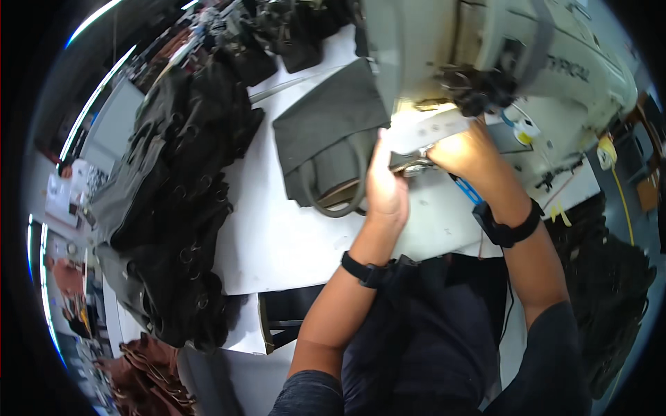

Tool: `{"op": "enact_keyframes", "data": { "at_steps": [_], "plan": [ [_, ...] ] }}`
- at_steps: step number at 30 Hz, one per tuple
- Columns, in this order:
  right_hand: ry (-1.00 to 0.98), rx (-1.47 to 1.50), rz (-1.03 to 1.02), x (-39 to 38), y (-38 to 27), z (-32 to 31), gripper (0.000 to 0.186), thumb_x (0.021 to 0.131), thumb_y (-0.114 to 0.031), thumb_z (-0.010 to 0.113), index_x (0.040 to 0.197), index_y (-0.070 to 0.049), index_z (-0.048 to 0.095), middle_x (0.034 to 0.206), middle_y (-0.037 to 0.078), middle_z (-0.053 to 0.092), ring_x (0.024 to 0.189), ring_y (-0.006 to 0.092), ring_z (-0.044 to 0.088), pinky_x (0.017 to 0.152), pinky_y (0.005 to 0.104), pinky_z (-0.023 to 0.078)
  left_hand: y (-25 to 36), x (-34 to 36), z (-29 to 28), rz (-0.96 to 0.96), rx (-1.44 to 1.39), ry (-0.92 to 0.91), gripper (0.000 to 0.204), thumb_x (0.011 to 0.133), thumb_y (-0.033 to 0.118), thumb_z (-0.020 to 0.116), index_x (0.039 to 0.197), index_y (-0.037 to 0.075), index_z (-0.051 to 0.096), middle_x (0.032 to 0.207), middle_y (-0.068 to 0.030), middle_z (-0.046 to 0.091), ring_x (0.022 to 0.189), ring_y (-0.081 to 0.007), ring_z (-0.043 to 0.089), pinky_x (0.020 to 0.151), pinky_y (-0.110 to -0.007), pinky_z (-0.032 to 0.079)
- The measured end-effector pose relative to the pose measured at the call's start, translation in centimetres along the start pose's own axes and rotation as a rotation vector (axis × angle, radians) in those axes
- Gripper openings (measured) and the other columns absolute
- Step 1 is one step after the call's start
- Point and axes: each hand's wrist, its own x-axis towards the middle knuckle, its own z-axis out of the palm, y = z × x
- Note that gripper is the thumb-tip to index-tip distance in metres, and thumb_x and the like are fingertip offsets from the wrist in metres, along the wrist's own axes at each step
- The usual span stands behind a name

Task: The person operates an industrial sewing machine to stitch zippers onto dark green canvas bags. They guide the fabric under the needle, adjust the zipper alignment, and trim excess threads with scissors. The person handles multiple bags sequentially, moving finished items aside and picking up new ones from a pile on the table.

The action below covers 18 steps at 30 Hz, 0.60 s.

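Note:
A dark grey-green fabric bag (329,118) with two rounded handles lies on the white table, its body running toward the sewing machine's lit needle area. My left hand (387,191) is closed on the bag's right edge, thumb upward; its other fingers are mostly hidden. Under the machine head, my right hand (465,152) has its fingers curled in bright light, at a small dark piece with metal beside the bag. What it grips is blurred. A pale metal plate (430,132) of the machine spans the space above both hands.
The large sewing machine (583,83) fills the upper right. Heaped dark bags (173,201) with metal rings line the left side. More dark fabric (603,291) hangs at the right, and brown pieces (149,374) lie lower left. A thread cone (606,154) stands far right.

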Motion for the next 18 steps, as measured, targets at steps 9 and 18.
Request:
{"op": "enact_keyframes", "data": {
  "at_steps": [9,18],
  "plan": [
    [-0.319,0.275,0.302,1.7,0.0,0.3,0.006,0.090,-0.008,0.063,0.091,-0.004,0.068,0.078,0.005,0.069,0.066,0.0180,0.065,0.057,0.0357,0.052,0.5,-0.2,0.4,-0.092,0.023,-0.063,0.042,0.111,0.032,0.050,0.143,0.006,0.060,0.137,-0.0047,0.066,0.124,-0.0161,0.060,0.108,-0.033,0.043],
    [0.133,0.141,0.279,-0.6,0.1,3.1,0.006,0.086,-0.009,0.071,0.087,-0.004,0.068,0.079,0.008,0.071,0.071,0.0199,0.067,0.063,0.0357,0.054,1.1,-0.4,0.5,-0.130,0.313,-0.035,0.049,0.111,0.038,0.051,0.147,0.006,0.058,0.139,-0.0048,0.064,0.126,-0.0144,0.057,0.112,-0.033,0.039]
  ]
}}
